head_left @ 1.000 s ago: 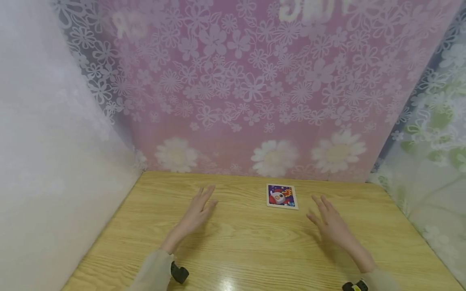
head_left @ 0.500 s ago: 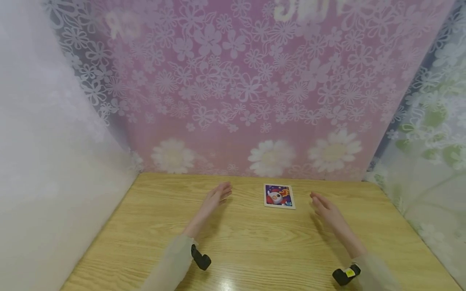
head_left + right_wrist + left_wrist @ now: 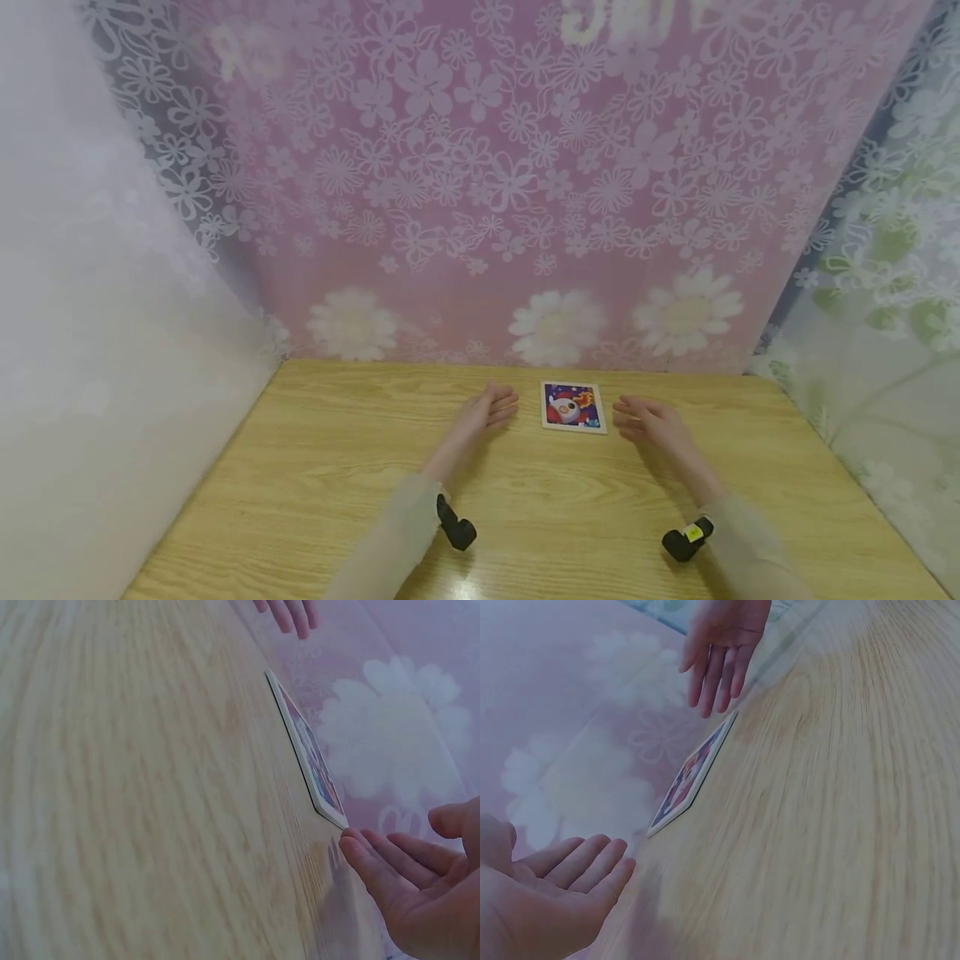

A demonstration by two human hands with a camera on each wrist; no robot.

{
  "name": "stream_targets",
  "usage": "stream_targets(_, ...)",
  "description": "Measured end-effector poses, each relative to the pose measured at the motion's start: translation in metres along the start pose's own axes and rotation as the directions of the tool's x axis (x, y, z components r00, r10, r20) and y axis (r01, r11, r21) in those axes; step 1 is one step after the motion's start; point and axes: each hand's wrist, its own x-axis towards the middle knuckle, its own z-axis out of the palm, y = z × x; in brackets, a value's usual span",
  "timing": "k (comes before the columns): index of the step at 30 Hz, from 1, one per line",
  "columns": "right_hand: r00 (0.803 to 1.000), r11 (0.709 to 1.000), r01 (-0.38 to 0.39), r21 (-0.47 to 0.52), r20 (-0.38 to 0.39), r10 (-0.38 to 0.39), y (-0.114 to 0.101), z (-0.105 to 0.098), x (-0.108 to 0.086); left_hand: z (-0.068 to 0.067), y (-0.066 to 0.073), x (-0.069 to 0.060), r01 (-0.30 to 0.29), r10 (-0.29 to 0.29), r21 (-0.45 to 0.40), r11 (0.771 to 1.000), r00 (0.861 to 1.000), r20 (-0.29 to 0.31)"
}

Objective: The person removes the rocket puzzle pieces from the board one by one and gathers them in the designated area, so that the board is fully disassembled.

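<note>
A thin square picture board (image 3: pixel 572 407) with a white border lies flat on the table. Its print has a red and white cartoon figure, with orange flames, on dark blue. My left hand (image 3: pixel 483 410) is just left of the board, its fingers extended and its palm turned inward. Across from it, my right hand (image 3: pixel 651 421) is close to the board's right edge, fingers likewise extended. The left wrist view has a gap between the left hand (image 3: pixel 555 896) and the board (image 3: pixel 694 776). In the right wrist view, the right fingertips (image 3: pixel 352 844) are very near the board's corner; contact is unclear.
The wood-grain table (image 3: pixel 360 467) ends at a pink flowered curtain (image 3: pixel 450 208) behind the board. A pale sheet (image 3: pixel 112 333) hangs on the left, and a leafy patterned one (image 3: pixel 892 333) on the right. Each wrist wears a black camera.
Both hands have moved inward toward the board from either side, the left one farther. Their spread fingers have come closer together. The board has stayed put on the table.
</note>
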Motion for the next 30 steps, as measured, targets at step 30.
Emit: stream_targets(30, 0.985, 0.99, -0.142, 0.004, 0.101, 0.141, -0.005, 0.016, 0.01, 0.033, -0.018, 0.023, 0.126, -0.126, -0.04, 0.991, 0.992, 0.005)
